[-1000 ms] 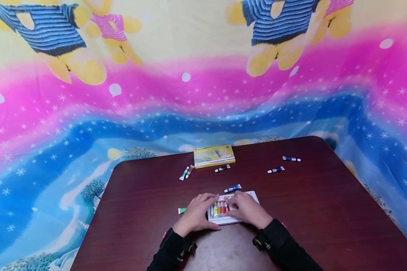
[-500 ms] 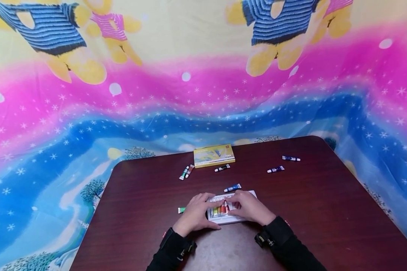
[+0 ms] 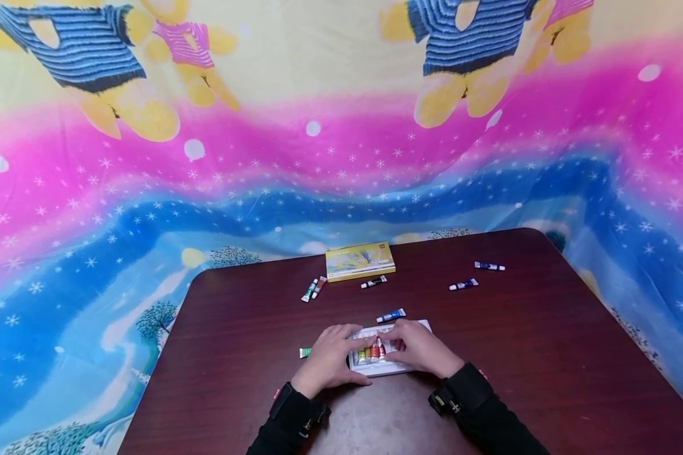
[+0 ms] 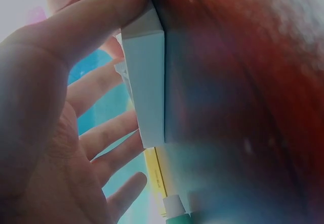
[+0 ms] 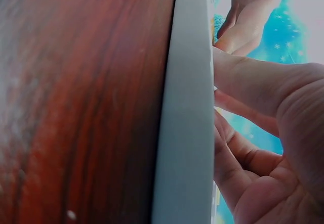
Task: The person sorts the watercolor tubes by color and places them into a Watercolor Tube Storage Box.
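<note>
A white plastic tray (image 3: 397, 371) lies on the table between both hands, holding yellow, orange and red paint tubes. My left hand (image 3: 331, 359) holds the tray at its left end, thumb along the near edge. Its index finger reaches over the tubes. In the left wrist view, the tray's pale side (image 4: 146, 87) stands against the thumb and spread fingers. My right hand (image 3: 425, 349) bends over the tray's right half, thumb and fingers at the red paint tube (image 3: 382, 349). The fingertips' contact is partly hidden, also in the right wrist view behind the tray side (image 5: 186, 113).
A blue tube (image 3: 391, 315) lies just beyond the tray, a green one (image 3: 305, 352) beside the left hand. A yellow box (image 3: 360, 261) stands at the back, near black (image 3: 374, 282), green (image 3: 310, 291) and brown (image 3: 319, 288) tubes. Two dark blue tubes (image 3: 463, 285) lie far right.
The left index finger has swung right over the tubes in the tray. My right hand has shifted slightly right, and the tray has barely moved.
</note>
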`<state>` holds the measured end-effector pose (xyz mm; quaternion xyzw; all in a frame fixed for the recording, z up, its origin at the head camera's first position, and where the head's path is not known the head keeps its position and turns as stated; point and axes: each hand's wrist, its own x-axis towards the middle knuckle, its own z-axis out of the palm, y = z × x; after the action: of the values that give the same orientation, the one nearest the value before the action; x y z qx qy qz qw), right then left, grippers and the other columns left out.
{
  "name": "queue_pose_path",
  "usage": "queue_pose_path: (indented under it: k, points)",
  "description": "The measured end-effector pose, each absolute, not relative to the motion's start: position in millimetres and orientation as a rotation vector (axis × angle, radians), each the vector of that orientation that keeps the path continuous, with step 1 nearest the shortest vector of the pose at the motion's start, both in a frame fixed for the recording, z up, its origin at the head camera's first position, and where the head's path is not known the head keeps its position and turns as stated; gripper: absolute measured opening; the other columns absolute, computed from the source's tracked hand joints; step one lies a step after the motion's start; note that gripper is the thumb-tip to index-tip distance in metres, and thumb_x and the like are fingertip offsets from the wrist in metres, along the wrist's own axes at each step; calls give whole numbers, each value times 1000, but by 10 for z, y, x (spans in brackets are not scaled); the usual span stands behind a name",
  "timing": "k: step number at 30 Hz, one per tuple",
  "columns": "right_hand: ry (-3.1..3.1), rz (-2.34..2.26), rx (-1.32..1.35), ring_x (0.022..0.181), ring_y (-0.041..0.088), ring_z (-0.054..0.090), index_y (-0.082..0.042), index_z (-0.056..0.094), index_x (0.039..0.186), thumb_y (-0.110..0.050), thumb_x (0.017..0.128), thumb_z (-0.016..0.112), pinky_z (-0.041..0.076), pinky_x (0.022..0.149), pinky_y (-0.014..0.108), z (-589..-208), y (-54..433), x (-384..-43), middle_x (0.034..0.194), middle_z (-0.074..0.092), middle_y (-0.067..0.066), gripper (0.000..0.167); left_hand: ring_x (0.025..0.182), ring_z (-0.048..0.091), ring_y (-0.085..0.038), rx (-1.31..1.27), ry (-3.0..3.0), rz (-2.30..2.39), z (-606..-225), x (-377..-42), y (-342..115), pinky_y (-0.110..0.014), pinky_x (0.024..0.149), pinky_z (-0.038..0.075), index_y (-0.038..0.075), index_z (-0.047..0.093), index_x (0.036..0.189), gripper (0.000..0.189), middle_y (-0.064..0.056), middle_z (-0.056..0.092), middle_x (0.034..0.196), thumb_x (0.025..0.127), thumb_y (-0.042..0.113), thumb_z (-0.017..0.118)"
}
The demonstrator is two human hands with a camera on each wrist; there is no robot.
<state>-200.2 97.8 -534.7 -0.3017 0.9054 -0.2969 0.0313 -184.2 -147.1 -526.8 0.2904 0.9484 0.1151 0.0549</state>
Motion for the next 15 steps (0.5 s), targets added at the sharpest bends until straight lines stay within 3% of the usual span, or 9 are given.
queue_pose_path:
  k: [15]
  points:
    - [2798, -906, -868, 71, 4, 47, -14, 78, 124, -22, 85, 86, 43, 62, 20, -5380, 952, -2020, 83, 58, -7, 40, 142, 48, -26, 876, 2866, 400, -5274, -1853, -1474, -53, 120, 36, 40, 56, 149, 82, -2, 53, 153, 76, 62, 85]
